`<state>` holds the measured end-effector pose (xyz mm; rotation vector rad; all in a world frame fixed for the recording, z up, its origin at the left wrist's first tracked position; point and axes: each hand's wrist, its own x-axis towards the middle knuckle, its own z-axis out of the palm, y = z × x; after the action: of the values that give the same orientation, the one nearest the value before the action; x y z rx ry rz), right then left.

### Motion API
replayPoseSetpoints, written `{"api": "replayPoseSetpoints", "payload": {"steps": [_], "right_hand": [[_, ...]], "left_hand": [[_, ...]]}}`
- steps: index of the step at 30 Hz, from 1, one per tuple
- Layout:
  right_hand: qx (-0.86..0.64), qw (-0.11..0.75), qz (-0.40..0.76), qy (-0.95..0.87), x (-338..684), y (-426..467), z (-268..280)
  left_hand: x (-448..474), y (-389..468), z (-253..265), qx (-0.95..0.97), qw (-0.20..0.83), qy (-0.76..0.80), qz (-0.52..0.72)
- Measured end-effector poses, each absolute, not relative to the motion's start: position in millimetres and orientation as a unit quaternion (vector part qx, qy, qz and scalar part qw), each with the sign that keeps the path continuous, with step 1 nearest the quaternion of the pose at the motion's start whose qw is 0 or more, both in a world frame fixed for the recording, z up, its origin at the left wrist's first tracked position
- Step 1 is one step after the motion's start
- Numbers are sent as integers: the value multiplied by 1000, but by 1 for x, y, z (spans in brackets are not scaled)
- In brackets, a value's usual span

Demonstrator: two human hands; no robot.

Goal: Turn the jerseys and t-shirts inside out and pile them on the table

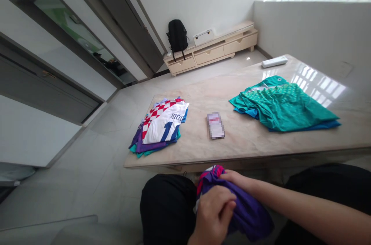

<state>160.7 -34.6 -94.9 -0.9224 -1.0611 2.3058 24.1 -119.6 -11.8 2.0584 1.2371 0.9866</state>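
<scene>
Between my knees, below the table edge, a bunched purple garment (249, 214) with pink and white parts hangs from my hands. My left hand (214, 210) is in front, its fingers curled and closed against the cloth, the fingertips partly hidden. My right hand (233, 178) grips the upper part near the pink section, with most of its fingers hidden in the fabric. A stack of folded jerseys (162, 125) lies at the table's left end, a white one with red checks and dark lettering on top. Green and blue garments (290, 104) lie spread in layers at the right.
A phone (215, 125), blurred out, lies mid-table on the marble-look table (199, 150). A white oblong object (274, 62) rests by the far edge. Beyond stands a low wooden cabinet (210, 56) bearing a black backpack (177, 35). My dark-clad left knee (168, 202) is beside the garment.
</scene>
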Motion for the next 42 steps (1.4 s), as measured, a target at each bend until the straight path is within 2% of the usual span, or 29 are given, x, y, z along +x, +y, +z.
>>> {"api": "replayPoseSetpoints", "payload": {"steps": [3, 8, 10, 15, 22, 28, 36, 42], "right_hand": [[-332, 244, 834, -366, 162, -29, -99], [-436, 194, 710, -517, 171, -18, -100], [-447, 184, 676, -557, 174, -16, -104], [-440, 183, 644, -599, 177, -12, -109], [-407, 182, 619, -647, 185, -5, -107], [-385, 156, 642, -645, 186, -1, -107], [-375, 88, 660, -645, 193, 2, -103], [-386, 132, 605, -684, 193, 3, -96]], "left_hand": [[-9, -85, -18, 686, 242, 577, 372], [-28, -49, -67, 543, 447, 605, 373], [-24, -47, -81, 524, 470, 610, 364], [-16, -51, -91, 582, 376, 633, 347], [-18, -54, -107, 539, 404, 658, 335], [-16, -53, -92, 582, 384, 652, 297], [-12, -56, -89, 564, 339, 652, 376], [-11, -59, -85, 601, 274, 648, 379]]}}
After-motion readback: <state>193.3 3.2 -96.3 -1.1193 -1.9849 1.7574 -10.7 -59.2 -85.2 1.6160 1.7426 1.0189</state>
